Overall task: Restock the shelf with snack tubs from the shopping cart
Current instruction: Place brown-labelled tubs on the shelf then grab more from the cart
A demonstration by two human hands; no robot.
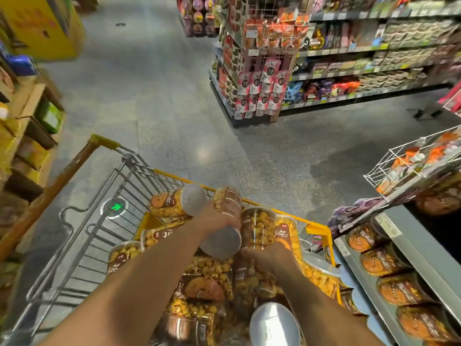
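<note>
A wire shopping cart (104, 221) with yellow trim stands in front of me, heaped with several clear snack tubs (207, 283) that have brown and orange labels. My left hand (214, 218) grips one tub (225, 218) lying tilted above the pile, its translucent lid facing me. My right hand (269, 255) is closed around the base of another tub (258, 227) that stands upright at the cart's far right. The grey shelf (409, 248) at the right holds a row of the same tubs (381, 262) lying on their sides.
A wire rack (409, 161) of orange packets juts out above the shelf. Across the grey floor stands a snack aisle end display (257, 78). Cardboard boxes and a yellow stand (42, 23) line the left side. The cart handle (55, 181) points left.
</note>
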